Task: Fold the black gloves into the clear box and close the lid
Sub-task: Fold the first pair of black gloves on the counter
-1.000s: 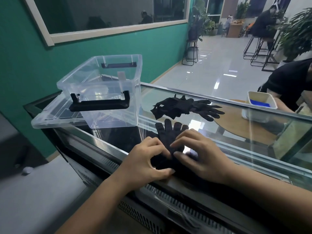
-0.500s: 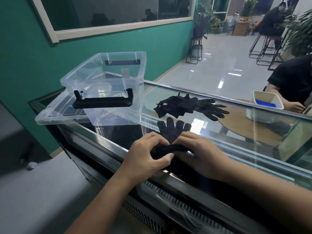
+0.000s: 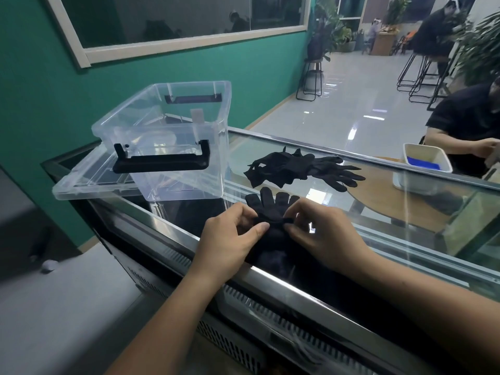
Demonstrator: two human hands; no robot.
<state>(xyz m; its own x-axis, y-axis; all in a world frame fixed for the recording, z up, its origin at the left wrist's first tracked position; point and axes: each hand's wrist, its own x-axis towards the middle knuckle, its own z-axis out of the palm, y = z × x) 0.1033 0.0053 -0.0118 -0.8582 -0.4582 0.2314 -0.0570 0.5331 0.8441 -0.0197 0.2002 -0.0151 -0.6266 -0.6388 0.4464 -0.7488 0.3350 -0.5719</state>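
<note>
Far left: clear flat plastic lid (image 3: 81,185) lying flat, clear rectangular plastic box (image 3: 189,169) standing open, apparently on it. Then left hand (image 3: 230,239) and right hand (image 3: 327,236) pinching the cuff fold of the black knit glove (image 3: 273,204) on the glass surface (image 3: 392,239), both grips clamped on fabric. Suggest folding the cuff squarely toward the glove fingers, edges aligned. Near metal edge (image 3: 270,274) running under the wrists. Free glass lying to the right, loose black glove pile (image 3: 297,166) lying just beyond.

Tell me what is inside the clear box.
Nothing loose shows inside the clear box; through its walls only a pale label and the far black handle show. Glare hides part of its floor. The left hand and right hand pinch one glove outside it.
</note>
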